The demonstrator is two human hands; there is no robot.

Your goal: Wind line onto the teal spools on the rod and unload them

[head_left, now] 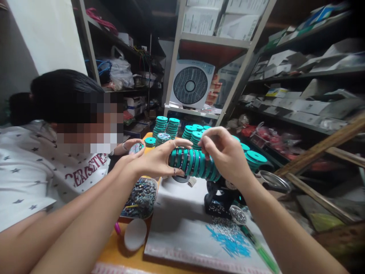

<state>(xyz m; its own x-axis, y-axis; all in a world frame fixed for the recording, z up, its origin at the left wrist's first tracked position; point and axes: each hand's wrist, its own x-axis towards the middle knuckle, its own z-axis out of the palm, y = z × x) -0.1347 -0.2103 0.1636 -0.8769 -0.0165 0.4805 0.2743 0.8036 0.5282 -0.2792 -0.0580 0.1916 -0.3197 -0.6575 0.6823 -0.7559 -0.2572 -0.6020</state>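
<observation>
A sideways row of green spools (189,161) with dark edges lies between my hands above the board. My left hand (159,158) is closed around its left end, fingers over the top and thumb below. At the right end, my right hand (226,154) has its fingers curled and pinched close over the spools; what they hold, if anything, is hidden. Beneath the row's right end stands a black device (215,199), partly covered by my right wrist. More green spools stand in stacks (196,135) behind.
A co-worker at the left holds a round disc (136,148). Small metal parts fill a tray (142,196). On the grey board (176,224) lie blue slivers (232,241) and a small strainer (238,215). A white disc (135,234) sits nearby. Shelves and a box fan (191,83) stand behind.
</observation>
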